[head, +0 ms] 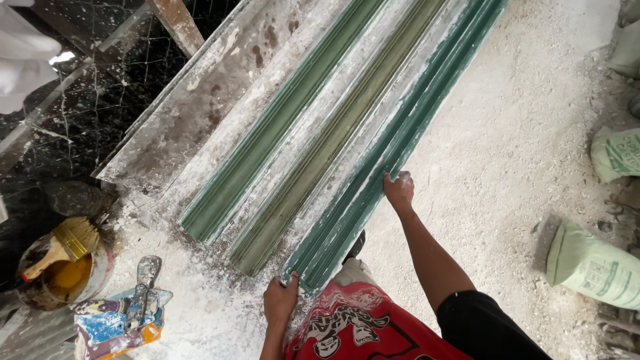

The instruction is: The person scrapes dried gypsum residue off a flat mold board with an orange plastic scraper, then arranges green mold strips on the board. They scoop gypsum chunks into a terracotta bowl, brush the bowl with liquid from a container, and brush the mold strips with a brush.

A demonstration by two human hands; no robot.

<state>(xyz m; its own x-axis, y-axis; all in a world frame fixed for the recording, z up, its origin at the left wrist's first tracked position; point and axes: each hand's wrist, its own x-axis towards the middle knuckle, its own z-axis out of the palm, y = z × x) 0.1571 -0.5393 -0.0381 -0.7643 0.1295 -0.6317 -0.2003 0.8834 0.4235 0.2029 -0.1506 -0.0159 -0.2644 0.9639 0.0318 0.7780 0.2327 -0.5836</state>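
Gripping the near end of a long green moulding form (353, 167), our left hand (280, 300) closes over its lower corner at six o'clock. Our right hand (399, 190) clasps the form's right edge at three o'clock. We see the form running toward one o'clock across the plaster-dusted floor (507, 153). At nine o'clock sits a paint pot (63, 280) holding a brush (67, 243); beside it a putty knife (143, 287).

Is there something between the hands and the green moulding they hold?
Nothing visible. The left hand grips the near end of the green moulding directly, and the right hand rests on its right edge further along. Only white dust covers the moulding where the fingers meet it.
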